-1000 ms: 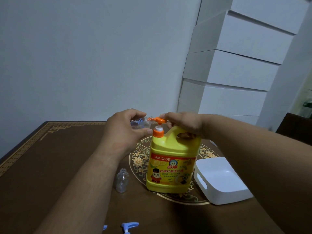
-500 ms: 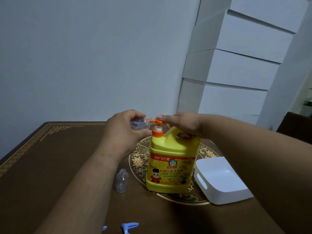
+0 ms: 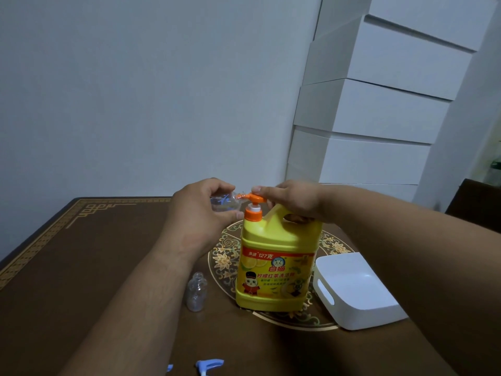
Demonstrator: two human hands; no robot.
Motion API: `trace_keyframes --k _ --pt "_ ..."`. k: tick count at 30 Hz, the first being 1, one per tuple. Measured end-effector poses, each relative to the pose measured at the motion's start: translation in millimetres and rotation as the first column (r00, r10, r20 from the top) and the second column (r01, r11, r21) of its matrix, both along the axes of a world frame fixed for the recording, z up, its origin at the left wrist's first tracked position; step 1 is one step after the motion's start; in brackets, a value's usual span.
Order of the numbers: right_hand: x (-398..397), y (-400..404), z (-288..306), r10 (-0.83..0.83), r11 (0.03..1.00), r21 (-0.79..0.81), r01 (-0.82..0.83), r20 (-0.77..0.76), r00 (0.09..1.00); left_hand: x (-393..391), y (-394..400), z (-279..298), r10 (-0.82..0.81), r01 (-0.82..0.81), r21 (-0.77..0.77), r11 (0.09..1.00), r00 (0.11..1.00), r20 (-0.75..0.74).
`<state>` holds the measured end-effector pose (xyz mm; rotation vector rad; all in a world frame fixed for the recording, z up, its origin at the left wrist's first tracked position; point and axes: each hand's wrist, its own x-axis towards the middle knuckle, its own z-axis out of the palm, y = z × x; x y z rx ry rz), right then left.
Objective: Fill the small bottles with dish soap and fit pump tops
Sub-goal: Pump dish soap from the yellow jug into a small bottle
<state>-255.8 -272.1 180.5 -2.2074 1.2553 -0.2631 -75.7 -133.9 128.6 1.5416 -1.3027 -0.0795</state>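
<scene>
Risen since a moment ago, the orange pump head [image 3: 254, 198] is being pressed by right hand [image 3: 291, 198] fingers while a small bottle [image 3: 225, 203] is being gripped at its spout by the left hand [image 3: 199, 210], where misalignment risks spilled soap.

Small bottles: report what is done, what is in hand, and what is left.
Done: nothing looks finished. In hand: the left hand holds a small clear bottle at the spout of the orange pump on the yellow dish soap jug, and the right hand rests on the pump head. Left: the second small bottle stands capless and looks empty; blue pump tops lie unfitted at the table's near edge.
</scene>
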Motion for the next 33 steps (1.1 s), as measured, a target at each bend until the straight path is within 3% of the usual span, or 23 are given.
trace_keyframes --k 8,15,25,33 --pt "0.6 0.0 -0.1 0.020 0.998 0.063 -0.022 0.027 0.999 0.4 0.4 1.4 0.013 -0.013 -0.017 1.000 1.000 0.001" --pt "0.6 1.1 1.2 0.010 1.000 0.009 -0.010 -0.035 0.999 -2.1 -1.2 -1.4 0.040 -0.041 0.016 0.999 0.999 0.035" --pt "0.3 2.6 2.4 0.038 0.997 0.071 -0.037 -0.015 0.999 -0.6 -1.3 -0.2 0.026 -0.026 -0.012 1.000 1.000 0.002" --pt "1.1 3.7 1.2 -0.006 1.000 0.023 0.007 -0.025 1.000 -2.1 0.0 -0.8 0.029 -0.029 0.010 1.000 0.999 0.018"
